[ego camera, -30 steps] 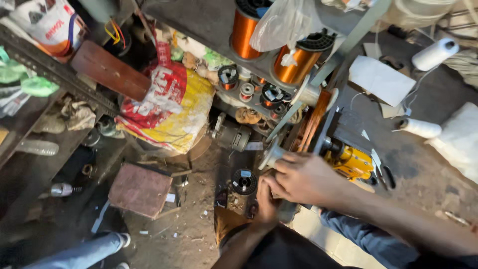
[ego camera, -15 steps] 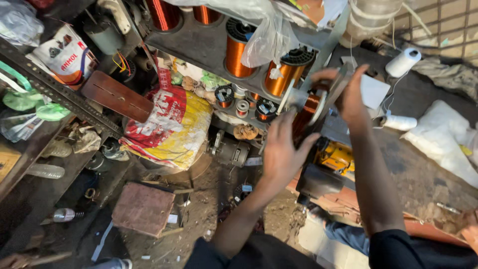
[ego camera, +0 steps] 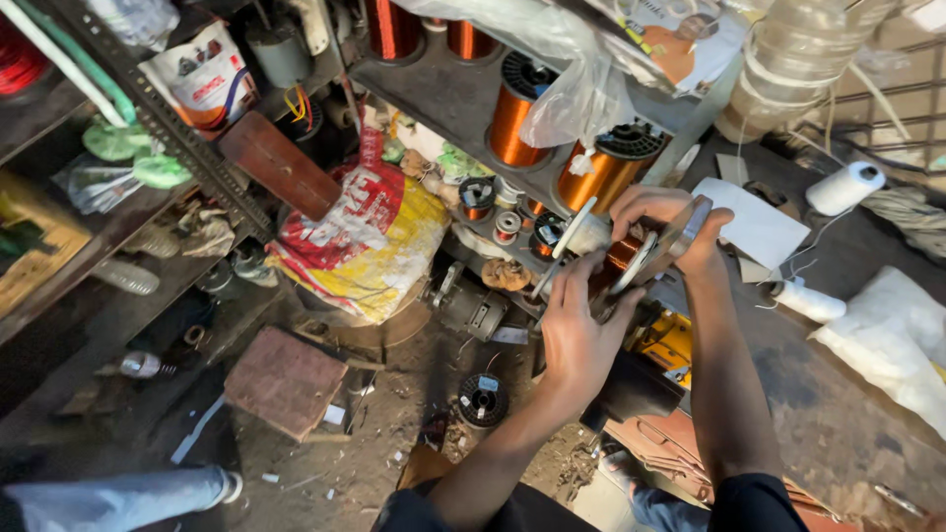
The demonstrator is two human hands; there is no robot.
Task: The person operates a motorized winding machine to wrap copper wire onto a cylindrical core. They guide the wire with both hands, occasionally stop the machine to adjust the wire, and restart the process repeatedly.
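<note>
From the head camera, looking down over the person's arms, both hands were up at the edge of the shelf (ego camera: 443, 94), close together on the same piece. The right hand (ego camera: 670, 222) was curled over the top of a metal plate (ego camera: 685, 234), fingers wrapped round its upper edge and clamped on it. The left hand (ego camera: 576, 335) reached up from below, its fingertips against the near side of the coil (ego camera: 621, 254) of copper wire that sat behind that plate. I could not tell whether those fingers pinched anything or only pressed. The coil and plate were held in the air just in front of the lower shelf, beside a big spool (ego camera: 603, 172) of copper wire and above a yellow box (ego camera: 675, 345).

It looked to me like a step of seating or adjusting the coil against its plate, one hand steadying and the other working. Any further move there seemed to call for a firm right-hand hold and small, careful finger work, as the fine wire could slip off the edge.

Around them lay a red and yellow sack (ego camera: 370, 241), a small motor (ego camera: 468, 307), a wooden block (ego camera: 286, 379) on the dirty floor, and a white roll (ego camera: 843, 187) on the bench to the right.
</note>
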